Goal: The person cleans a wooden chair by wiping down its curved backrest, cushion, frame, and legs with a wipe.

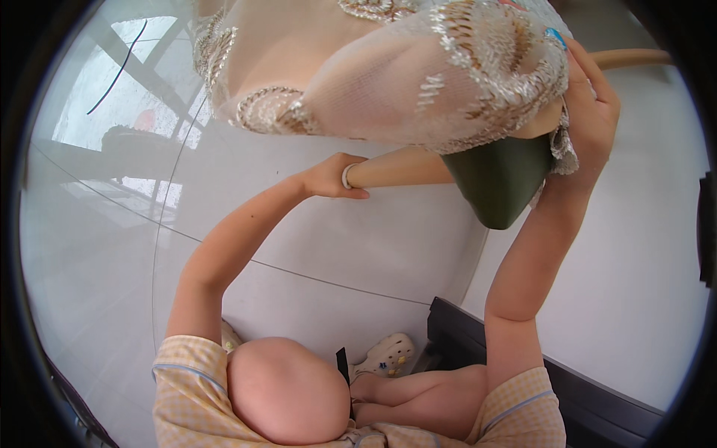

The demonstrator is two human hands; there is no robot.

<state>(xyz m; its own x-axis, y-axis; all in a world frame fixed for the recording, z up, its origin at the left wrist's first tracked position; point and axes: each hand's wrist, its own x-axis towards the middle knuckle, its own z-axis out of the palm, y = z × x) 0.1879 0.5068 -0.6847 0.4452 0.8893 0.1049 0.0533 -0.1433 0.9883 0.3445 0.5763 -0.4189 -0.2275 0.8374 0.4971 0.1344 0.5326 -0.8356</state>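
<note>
A piece of furniture with light wooden parts is tilted in front of me. Sheer beige lace fabric (386, 84) with shiny embroidery covers its upper part. Below the lace shows a dark green smooth panel (498, 179). My left hand (339, 176) grips the end of a light wooden leg (409, 168), beside a white ring (345, 176) around it. My right hand (594, 101), with a blue fingernail, is closed on the lace-covered edge at the upper right; some of its fingers are hidden behind the fabric. A silvery tassel (564, 150) hangs by that wrist.
Glossy pale floor tiles (313, 241) lie below, with reflections at the left. A white wall (616, 235) rises at the right, beside a black base (594, 397). My knee (288, 392) and a clog (389, 355) are near. A curved wooden bar (633, 57) extends at upper right.
</note>
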